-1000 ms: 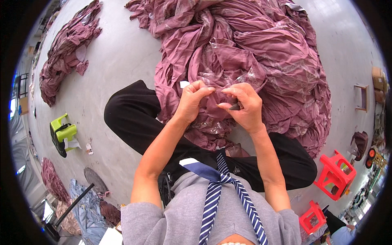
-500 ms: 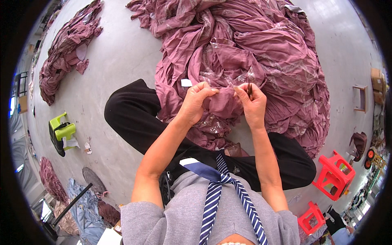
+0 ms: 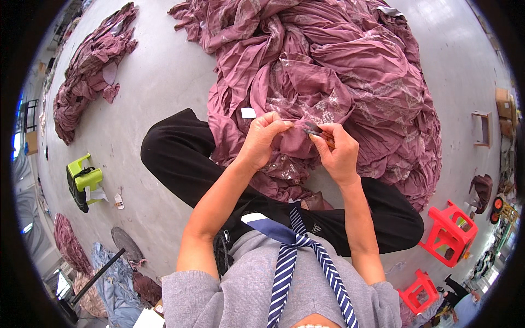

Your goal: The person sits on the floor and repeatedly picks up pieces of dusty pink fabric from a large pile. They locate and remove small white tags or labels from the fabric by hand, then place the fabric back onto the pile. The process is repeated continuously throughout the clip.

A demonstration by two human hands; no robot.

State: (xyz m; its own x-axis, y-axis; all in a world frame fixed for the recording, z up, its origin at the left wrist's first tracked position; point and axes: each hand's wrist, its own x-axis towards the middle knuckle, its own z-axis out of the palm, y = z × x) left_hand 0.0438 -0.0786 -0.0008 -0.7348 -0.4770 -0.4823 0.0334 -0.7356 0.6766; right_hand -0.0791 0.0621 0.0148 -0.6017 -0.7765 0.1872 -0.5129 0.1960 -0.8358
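I sit on the floor with a large heap of mauve garments (image 3: 339, 71) spread over my lap and in front of me. My left hand (image 3: 263, 139) pinches a fold of the mauve fabric between thumb and fingers. My right hand (image 3: 338, 153) holds a small dark cutting tool (image 3: 314, 130) with an orange handle, its tip against the same fold close to my left fingertips. A small white label (image 3: 248, 112) shows on the fabric just left of my left hand.
A second mauve pile (image 3: 90, 65) lies far left on the grey floor. A green stool (image 3: 83, 180) lies on its side at left, and two red stools (image 3: 451, 232) stand at right. Blue and mauve cloth (image 3: 106, 276) lies at lower left.
Both hands have drawn closer together on the fold. The right hand has turned so the small tool now points at the fabric held by the left fingers.
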